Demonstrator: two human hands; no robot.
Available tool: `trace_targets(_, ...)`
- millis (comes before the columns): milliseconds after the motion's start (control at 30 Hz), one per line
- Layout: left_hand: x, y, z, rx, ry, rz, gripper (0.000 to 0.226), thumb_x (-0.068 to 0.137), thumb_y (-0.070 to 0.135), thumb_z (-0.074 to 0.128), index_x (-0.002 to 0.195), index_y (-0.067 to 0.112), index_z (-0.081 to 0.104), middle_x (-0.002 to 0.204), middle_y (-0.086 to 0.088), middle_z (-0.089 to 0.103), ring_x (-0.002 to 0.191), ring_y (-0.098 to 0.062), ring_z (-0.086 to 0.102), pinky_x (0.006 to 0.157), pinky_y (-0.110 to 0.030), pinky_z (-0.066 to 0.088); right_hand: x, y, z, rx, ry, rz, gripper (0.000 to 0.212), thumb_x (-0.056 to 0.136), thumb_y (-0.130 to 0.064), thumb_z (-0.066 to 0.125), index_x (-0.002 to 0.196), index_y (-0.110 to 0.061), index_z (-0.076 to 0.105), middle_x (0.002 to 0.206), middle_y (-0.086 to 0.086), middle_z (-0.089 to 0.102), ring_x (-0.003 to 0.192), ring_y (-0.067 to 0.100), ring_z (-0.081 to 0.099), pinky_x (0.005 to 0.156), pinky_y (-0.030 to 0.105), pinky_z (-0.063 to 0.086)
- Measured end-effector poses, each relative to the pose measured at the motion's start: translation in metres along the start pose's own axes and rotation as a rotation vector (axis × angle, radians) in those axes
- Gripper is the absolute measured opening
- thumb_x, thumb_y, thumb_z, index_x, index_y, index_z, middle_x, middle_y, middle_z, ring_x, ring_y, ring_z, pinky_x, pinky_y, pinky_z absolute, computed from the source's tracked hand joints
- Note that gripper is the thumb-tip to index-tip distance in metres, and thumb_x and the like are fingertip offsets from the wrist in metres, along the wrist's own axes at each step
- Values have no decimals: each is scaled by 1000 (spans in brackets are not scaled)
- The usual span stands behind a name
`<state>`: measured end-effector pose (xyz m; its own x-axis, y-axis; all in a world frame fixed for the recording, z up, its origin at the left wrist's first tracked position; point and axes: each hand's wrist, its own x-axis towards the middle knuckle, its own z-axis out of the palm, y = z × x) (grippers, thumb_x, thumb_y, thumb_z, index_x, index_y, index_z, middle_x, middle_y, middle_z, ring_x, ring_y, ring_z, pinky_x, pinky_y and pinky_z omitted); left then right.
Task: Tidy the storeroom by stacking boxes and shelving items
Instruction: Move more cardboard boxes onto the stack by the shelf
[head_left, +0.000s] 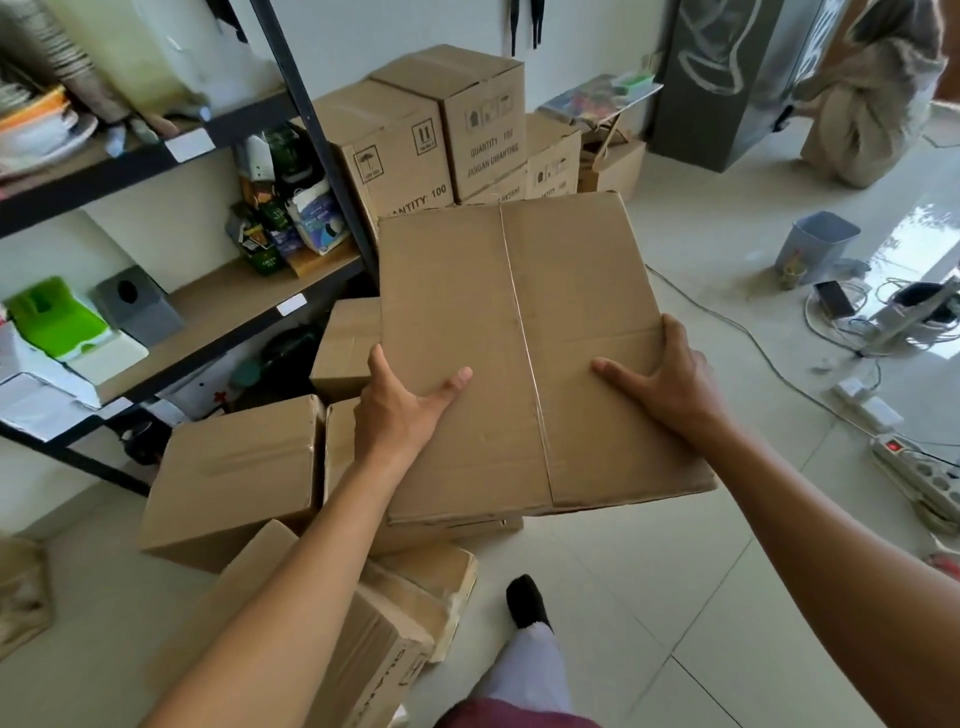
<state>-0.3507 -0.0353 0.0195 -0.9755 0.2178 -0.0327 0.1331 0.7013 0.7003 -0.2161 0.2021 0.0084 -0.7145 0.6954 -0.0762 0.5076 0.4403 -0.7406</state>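
One large, plain brown cardboard box (519, 353), taped along its centre seam, is held between two hands. The left hand (400, 410) and right hand (670, 379) each clasp a side edge, thumbs on top. At least four smaller cartons (234, 478) lie below the left hand.

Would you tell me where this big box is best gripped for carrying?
Grip the big box at its left and right edges, coming from the near end, one hand per side: it is wide, flat-topped and closed, no handle showing. The left hand and right hand hold it so, thumbs on top.
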Motion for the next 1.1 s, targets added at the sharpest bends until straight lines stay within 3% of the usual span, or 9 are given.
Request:
trace_targets(200,81,19,45,-46,-9,-51,111,71,63,71,152,15,13,141,-13,46,123,-30,50,85,-30,42,101,0,5,-17,-46,5,97,72,-64,70,145,-21,23,133,13,51,120,33,50,95,41,43)
trace_targets(300,124,28,64,-50,-24,-86,117,66,70,68,152,15,12,144,-14,45,127,-32,48,92,-35,46,152,-6,7,-40,-82,16,98,71,-64,70,146,-22,23,134,12,51,119,32,51,94,42,43)
trace_targets(533,216,61,101,-7,-27,-112,114,68,70,65,153,17,10,140,-13,45,121,-31,49,90,-38,48,268,-14,15,-46,-99,8,100,70,-64,71,146,-22,22,134,12,51,119,32,50,94,41,43)
trace_targets(767,296,98,146,4,-3,-165,119,63,76,65,152,17,13,142,-15,45,125,-35,47,98,-46,47,378,-2,17,-89,-126,-1,104,68,-69,68,147,-21,20,135,14,51,120,35,49,97,44,43)
trace_targets(1100,404,222,275,69,58,-254,115,67,71,67,152,14,14,141,-19,46,125,-38,46,99,-46,44,580,55,-45,-54,-216,-34,103,69,-67,69,147,-18,21,135,14,50,120,33,50,97,41,41)
